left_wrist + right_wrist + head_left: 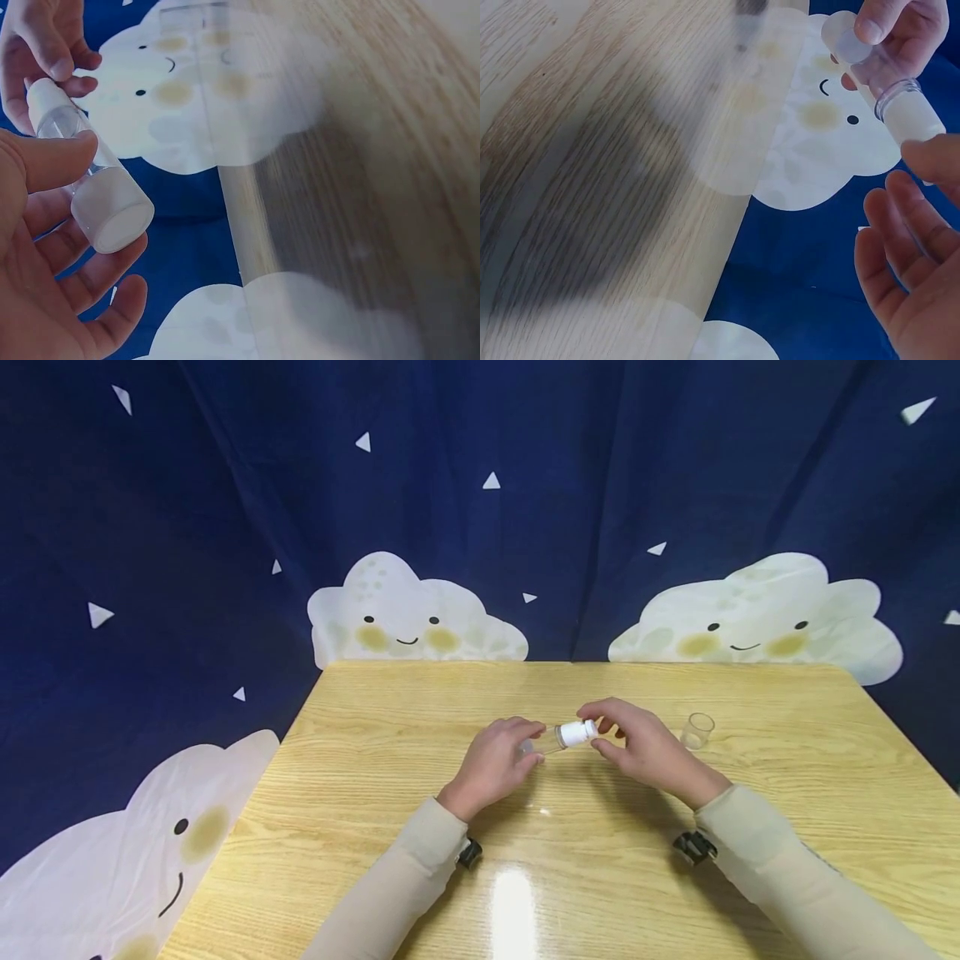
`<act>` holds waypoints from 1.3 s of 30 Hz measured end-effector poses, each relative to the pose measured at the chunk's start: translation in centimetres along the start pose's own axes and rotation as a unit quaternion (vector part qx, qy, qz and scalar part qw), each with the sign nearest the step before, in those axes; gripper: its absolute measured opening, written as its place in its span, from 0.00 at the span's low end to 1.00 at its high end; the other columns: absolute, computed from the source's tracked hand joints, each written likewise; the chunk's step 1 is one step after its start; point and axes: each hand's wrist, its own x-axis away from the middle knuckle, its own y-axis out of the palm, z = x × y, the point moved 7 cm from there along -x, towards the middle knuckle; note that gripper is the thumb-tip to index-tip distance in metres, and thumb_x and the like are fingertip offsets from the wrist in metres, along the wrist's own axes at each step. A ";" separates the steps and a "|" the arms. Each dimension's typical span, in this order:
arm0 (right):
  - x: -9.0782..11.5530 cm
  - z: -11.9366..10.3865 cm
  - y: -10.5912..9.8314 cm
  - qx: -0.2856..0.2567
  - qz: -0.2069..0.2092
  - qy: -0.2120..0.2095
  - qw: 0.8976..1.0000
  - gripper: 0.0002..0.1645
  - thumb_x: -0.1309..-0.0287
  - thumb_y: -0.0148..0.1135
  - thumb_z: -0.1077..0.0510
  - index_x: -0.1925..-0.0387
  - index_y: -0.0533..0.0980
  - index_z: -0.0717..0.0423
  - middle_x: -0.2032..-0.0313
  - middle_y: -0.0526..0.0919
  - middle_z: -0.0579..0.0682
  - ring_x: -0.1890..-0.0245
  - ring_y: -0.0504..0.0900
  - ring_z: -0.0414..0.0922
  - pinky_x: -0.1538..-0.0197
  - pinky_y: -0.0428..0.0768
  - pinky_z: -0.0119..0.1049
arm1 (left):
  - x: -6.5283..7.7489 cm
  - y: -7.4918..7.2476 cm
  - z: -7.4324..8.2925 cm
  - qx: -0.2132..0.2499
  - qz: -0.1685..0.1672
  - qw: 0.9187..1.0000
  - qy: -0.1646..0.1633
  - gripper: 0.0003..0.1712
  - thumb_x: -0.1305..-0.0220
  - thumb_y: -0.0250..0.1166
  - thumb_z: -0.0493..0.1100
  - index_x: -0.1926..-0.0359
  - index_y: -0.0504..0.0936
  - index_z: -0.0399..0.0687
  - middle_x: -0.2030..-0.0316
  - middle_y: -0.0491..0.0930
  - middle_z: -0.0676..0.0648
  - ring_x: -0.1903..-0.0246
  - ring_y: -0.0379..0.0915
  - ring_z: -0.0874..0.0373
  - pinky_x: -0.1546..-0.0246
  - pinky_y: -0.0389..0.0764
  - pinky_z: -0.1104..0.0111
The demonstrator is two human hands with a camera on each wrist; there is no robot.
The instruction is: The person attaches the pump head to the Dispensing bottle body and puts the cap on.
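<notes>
A small clear pump bottle (576, 732) with a white collar and top is held tilted above the table, its top toward the right. My left hand (497, 762) grips the bottle's clear body near its whitish base (112, 217), the thumb across the side. At the other end, the thumb and index finger of my right hand (637, 743) pinch the white top (911, 120). The other fingers of the right hand (915, 247) are loosely bent, away from the bottle. A clear cap (697, 731) stands on the table, right of my right hand.
The wooden table (360, 827) stretches beneath both hands. Behind its far edge hangs a dark blue curtain (420, 510) printed with white clouds and triangles. A black wrist-camera mount (694, 847) sits on my right sleeve, another (470, 853) on the left.
</notes>
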 end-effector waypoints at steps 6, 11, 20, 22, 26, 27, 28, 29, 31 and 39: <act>0.1 0.0 0.0 0.006 0.005 -0.009 1.000 0.19 0.46 0.69 0.68 0.53 0.78 0.52 0.58 0.85 0.47 0.65 0.81 0.41 0.66 0.80 0.36 | -0.2 0.1 0.1 -0.003 -0.001 1.000 0.003 0.23 0.38 0.70 0.46 0.42 0.81 0.50 0.47 0.84 0.51 0.49 0.81 0.53 0.48 0.81 0.61; 0.2 0.0 0.0 0.006 0.006 -0.007 1.000 0.18 0.46 0.69 0.68 0.54 0.79 0.51 0.59 0.85 0.46 0.65 0.81 0.41 0.66 0.80 0.39 | -0.2 0.1 0.1 -0.005 0.000 1.000 0.004 0.22 0.38 0.70 0.46 0.42 0.82 0.50 0.47 0.84 0.51 0.49 0.81 0.54 0.47 0.81 0.62; 0.3 0.5 0.3 0.004 -0.010 0.016 1.000 0.08 0.40 0.68 0.59 0.59 0.79 0.50 0.63 0.84 0.44 0.66 0.80 0.42 0.66 0.77 0.33 | -0.3 0.1 0.2 0.007 -0.003 1.000 -0.004 0.24 0.39 0.71 0.45 0.42 0.81 0.49 0.46 0.84 0.50 0.48 0.80 0.53 0.46 0.80 0.61; 0.3 0.5 0.4 0.005 -0.016 0.016 1.000 0.05 0.39 0.68 0.56 0.63 0.79 0.50 0.65 0.83 0.44 0.67 0.78 0.40 0.68 0.75 0.29 | -0.2 0.2 0.2 0.006 -0.007 1.000 -0.005 0.23 0.39 0.70 0.45 0.42 0.81 0.49 0.46 0.84 0.51 0.48 0.80 0.53 0.45 0.80 0.62; 0.2 0.5 0.5 0.005 -0.026 0.017 0.999 0.05 0.37 0.66 0.54 0.67 0.79 0.49 0.69 0.80 0.42 0.71 0.72 0.35 0.70 0.71 0.27 | -0.1 0.5 0.3 0.005 -0.013 1.000 -0.002 0.23 0.38 0.70 0.45 0.42 0.81 0.49 0.45 0.84 0.51 0.49 0.80 0.54 0.46 0.80 0.63; 0.2 0.5 0.6 0.005 -0.029 0.022 0.999 0.05 0.37 0.66 0.53 0.68 0.79 0.48 0.70 0.80 0.41 0.73 0.71 0.34 0.71 0.71 0.27 | -0.1 0.6 0.3 0.005 -0.013 1.000 -0.001 0.23 0.37 0.69 0.45 0.42 0.81 0.49 0.46 0.84 0.51 0.49 0.80 0.54 0.46 0.80 0.63; 0.2 0.6 0.6 0.005 -0.031 0.028 0.999 0.06 0.36 0.65 0.53 0.69 0.79 0.48 0.71 0.79 0.41 0.74 0.70 0.34 0.72 0.70 0.27 | -0.1 0.5 0.3 0.006 -0.013 1.000 -0.001 0.23 0.37 0.69 0.45 0.42 0.81 0.48 0.45 0.84 0.51 0.48 0.80 0.54 0.46 0.80 0.63; 0.2 0.7 0.6 0.005 -0.033 0.033 0.999 0.07 0.36 0.65 0.52 0.69 0.79 0.48 0.71 0.79 0.41 0.75 0.69 0.34 0.72 0.70 0.27 | 0.0 0.6 0.3 0.007 -0.012 1.000 0.000 0.23 0.37 0.69 0.45 0.42 0.81 0.48 0.46 0.84 0.50 0.48 0.80 0.53 0.46 0.80 0.63; 0.3 0.8 0.6 0.007 -0.042 0.048 0.998 0.09 0.35 0.63 0.51 0.70 0.79 0.48 0.72 0.79 0.41 0.76 0.68 0.34 0.72 0.69 0.27 | 0.0 0.6 0.3 0.008 -0.011 1.000 -0.001 0.23 0.38 0.69 0.45 0.42 0.81 0.48 0.46 0.84 0.50 0.48 0.80 0.53 0.46 0.81 0.62; 0.6 1.6 0.9 0.010 -0.067 0.080 0.994 0.15 0.34 0.61 0.46 0.55 0.80 0.51 0.62 0.85 0.45 0.66 0.79 0.41 0.64 0.75 0.32 | 0.0 0.5 0.0 0.014 -0.011 1.000 -0.013 0.24 0.38 0.70 0.45 0.41 0.81 0.48 0.46 0.84 0.51 0.48 0.80 0.54 0.46 0.80 0.62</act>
